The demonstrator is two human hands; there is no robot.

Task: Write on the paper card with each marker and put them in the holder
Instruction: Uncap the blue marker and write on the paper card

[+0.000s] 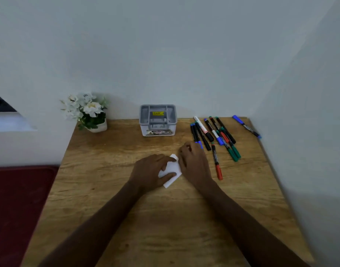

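Note:
A small white paper card [172, 168] lies near the middle of the wooden table [111, 199]. My left hand [150, 171] pinches its left side between thumb and forefinger. My right hand [194, 163] has curled fingers that close on the card's right edge, and its fingertips are hidden. Several markers [216, 135] with blue, red, green and black caps lie in a loose pile to the right of my right hand. One red-capped marker [217, 162] lies closest to it. A blue marker [246, 126] lies apart by the right wall. The grey holder [158, 120] stands at the back, with nothing visible in it.
A white pot of white flowers [89, 112] stands at the table's back left corner. Walls close off the back and the right side. A dark red surface [17, 209] lies lower to the left of the table.

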